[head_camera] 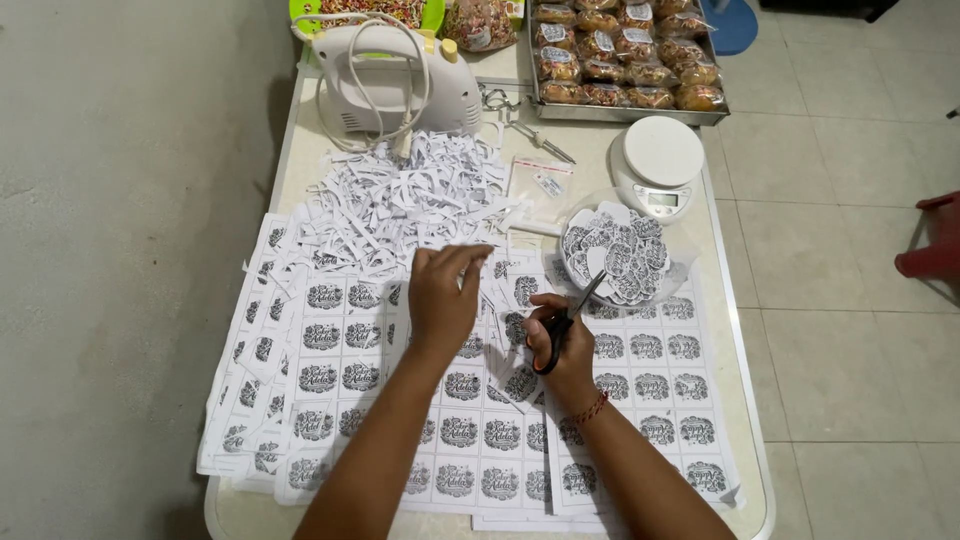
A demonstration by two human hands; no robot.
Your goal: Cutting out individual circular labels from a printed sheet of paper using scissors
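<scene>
Two hands (pixel 440 300) (pixel 562 345), one pair of scissors (pixel 568 318).

At the far end of your surface (pixel 745 400) you have a white hand mixer (pixel 395 75) with its cord looped, a round white kitchen scale (pixel 657 165), and a metal tray (pixel 625 112) of wrapped buns. A red stool (pixel 932 245) stands on the tiled floor (pixel 850 330).

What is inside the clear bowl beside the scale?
The bowl holds a heap of cut-out round labels, black print on white. The scissors in the right hand point toward it. The labels cover its bottom, so nothing beneath shows.
</scene>
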